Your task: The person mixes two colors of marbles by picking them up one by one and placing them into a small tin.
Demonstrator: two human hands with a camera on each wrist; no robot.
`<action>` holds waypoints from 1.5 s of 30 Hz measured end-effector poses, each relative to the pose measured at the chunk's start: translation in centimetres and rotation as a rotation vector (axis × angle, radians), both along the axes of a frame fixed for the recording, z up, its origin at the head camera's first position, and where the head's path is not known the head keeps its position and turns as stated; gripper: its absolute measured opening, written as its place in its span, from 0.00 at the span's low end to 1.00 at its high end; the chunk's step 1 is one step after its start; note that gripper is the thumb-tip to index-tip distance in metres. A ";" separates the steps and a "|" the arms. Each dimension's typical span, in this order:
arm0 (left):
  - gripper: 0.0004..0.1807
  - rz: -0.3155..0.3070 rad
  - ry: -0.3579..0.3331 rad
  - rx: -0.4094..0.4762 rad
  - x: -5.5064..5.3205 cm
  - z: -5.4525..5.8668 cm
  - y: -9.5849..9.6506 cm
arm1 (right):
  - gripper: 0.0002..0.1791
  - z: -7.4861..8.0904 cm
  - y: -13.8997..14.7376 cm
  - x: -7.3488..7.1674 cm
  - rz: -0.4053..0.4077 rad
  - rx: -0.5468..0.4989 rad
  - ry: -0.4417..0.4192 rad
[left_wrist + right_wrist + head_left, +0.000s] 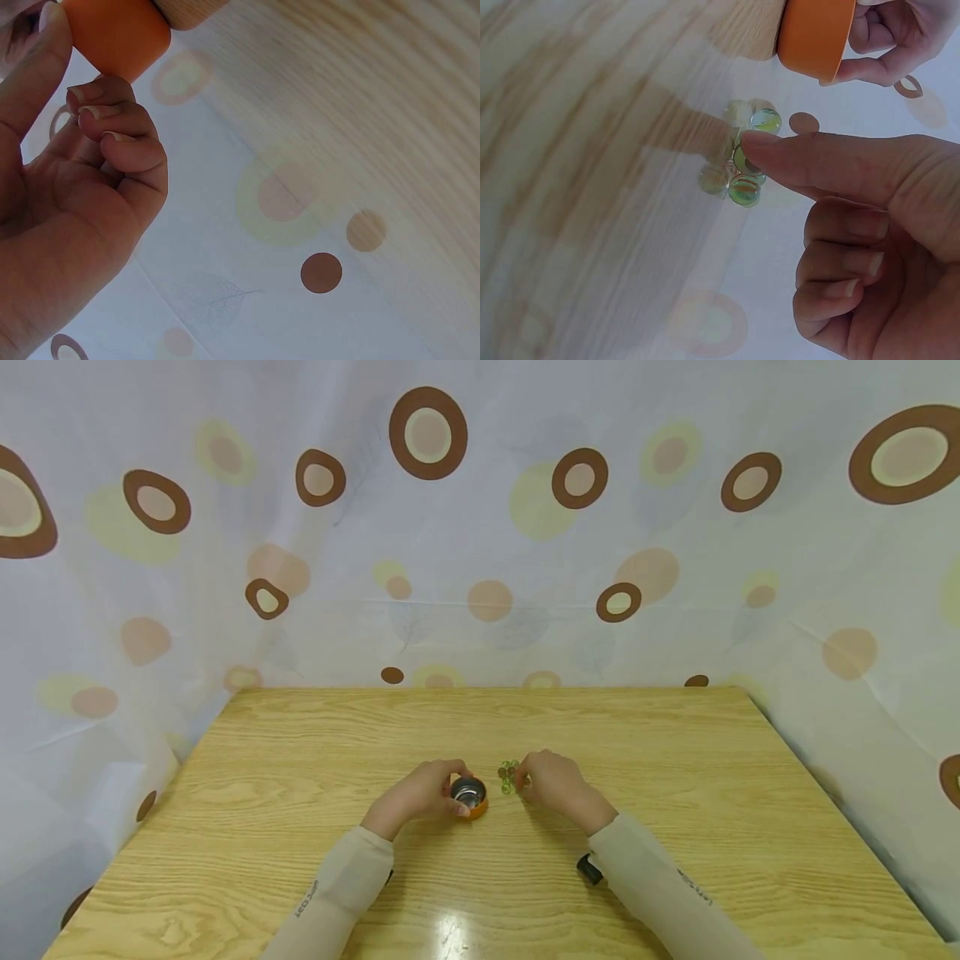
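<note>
Nearest the camera, a pale left sleeve (337, 877) leads to the left hand (423, 792), which grasps a small orange metal-lined bowl (477, 812) by its side, thumb and fingers spread around the wall, opening upward. Just right of it, clear glass marbles (507, 787) with coloured swirls lie bunched on the wood-grain table (300, 735). They should be hard, light and slippery, apt to roll, so a fingertip pinch across the middle suits each. The right hand (555, 783) lays its thumb against one; its index finger is hidden, so I cannot tell whether that marble is pinched.
</note>
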State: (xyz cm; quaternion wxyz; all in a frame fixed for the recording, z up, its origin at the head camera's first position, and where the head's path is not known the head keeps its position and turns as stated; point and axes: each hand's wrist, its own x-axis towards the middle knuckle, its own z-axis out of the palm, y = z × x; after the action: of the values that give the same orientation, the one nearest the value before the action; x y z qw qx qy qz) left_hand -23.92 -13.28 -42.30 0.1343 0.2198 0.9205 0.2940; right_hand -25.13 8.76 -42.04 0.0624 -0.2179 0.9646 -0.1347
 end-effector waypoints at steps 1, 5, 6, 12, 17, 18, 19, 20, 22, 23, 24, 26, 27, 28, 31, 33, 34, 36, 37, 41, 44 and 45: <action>0.25 0.002 -0.001 0.000 0.0 0.0 0.0 | 0.04 0.0 0.0 0.0 0.000 0.000 -0.001; 0.25 0.007 -0.005 -0.008 -0.1 -0.1 0.0 | 0.04 0.0 0.1 0.1 0.008 -0.001 0.000; 0.25 0.008 -0.005 -0.009 -0.1 -0.1 0.0 | 0.04 0.0 0.2 0.1 0.013 -0.003 0.005; 0.25 0.004 0.002 -0.010 -0.3 -0.2 0.0 | 0.03 0.3 0.3 0.0 0.025 -0.019 0.042; 0.25 0.001 -0.001 0.006 -0.3 -0.2 -0.1 | 0.04 0.6 -0.1 0.1 0.040 -0.042 0.060; 0.25 0.000 -0.002 0.009 -0.3 -0.2 -0.1 | 0.04 0.7 -0.2 0.1 0.048 -0.052 0.067; 0.25 0.001 -0.003 0.011 -0.3 -0.2 -0.2 | 0.05 0.8 -0.4 0.1 0.054 -0.065 0.067; 0.24 0.002 -0.004 0.011 -0.3 -0.2 -0.2 | 0.06 0.9 -0.5 0.2 0.062 -0.078 0.070; 0.25 0.003 -0.007 0.011 -0.2 -0.1 -0.2 | 0.07 1.0 -0.8 0.2 0.080 -0.093 0.076; 0.25 0.002 -0.009 0.011 -0.2 -0.1 -0.2 | 0.07 1.0 -1.0 0.2 0.090 -0.099 0.080; 0.25 0.000 -0.011 0.012 -0.2 0.0 -0.2 | 0.07 1.1 -1.2 0.3 0.098 -0.108 0.083; 0.25 -0.007 -0.011 0.015 -0.1 0.1 -0.2 | 0.07 1.1 -1.5 0.4 0.112 -0.123 0.083; 0.24 -0.010 -0.012 0.016 0.0 0.2 -0.2 | 0.07 1.1 -1.7 0.4 0.121 -0.126 0.084; 0.24 -0.012 -0.014 0.018 0.0 0.2 -0.1 | 0.06 1.1 -1.9 0.4 0.129 -0.133 0.087; 0.22 -0.013 -0.015 0.020 0.1 0.3 -0.1 | 0.06 1.2 -2.4 0.6 0.158 -0.157 0.088; 0.21 -0.009 -0.016 0.018 0.0 0.2 -0.1 | 0.07 1.3 -2.7 0.7 0.175 -0.168 0.090; 0.21 -0.009 -0.014 0.017 0.0 0.1 -0.1 | 0.07 1.3 -2.9 0.7 0.181 -0.174 0.089; 0.21 -0.012 -0.008 0.014 -0.1 0.0 -0.2 | 0.07 1.4 -3.2 0.7 0.191 -0.181 0.085; 0.21 -0.012 -0.008 0.015 -0.1 0.0 -0.2 | 0.07 1.4 -3.4 0.7 0.197 -0.180 0.085; 0.20 -0.014 -0.004 0.016 -0.2 -0.2 -0.2 | 0.09 1.2 -3.8 0.7 0.224 -0.177 0.082; 0.19 -0.014 -0.001 0.013 -0.2 -0.2 -0.3 | 0.09 1.0 -4.1 0.7 0.246 -0.185 0.072; 0.19 -0.014 0.001 0.011 -0.2 -0.2 -0.3 | 0.09 1.0 -4.1 0.7 0.252 -0.190 0.069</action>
State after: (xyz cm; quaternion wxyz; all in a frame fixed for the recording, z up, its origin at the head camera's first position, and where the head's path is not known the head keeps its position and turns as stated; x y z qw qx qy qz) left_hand -24.14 -13.54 -42.53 0.1348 0.2272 0.9172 0.2982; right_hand -24.38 4.64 -41.02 0.0250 -0.3467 0.9141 -0.2087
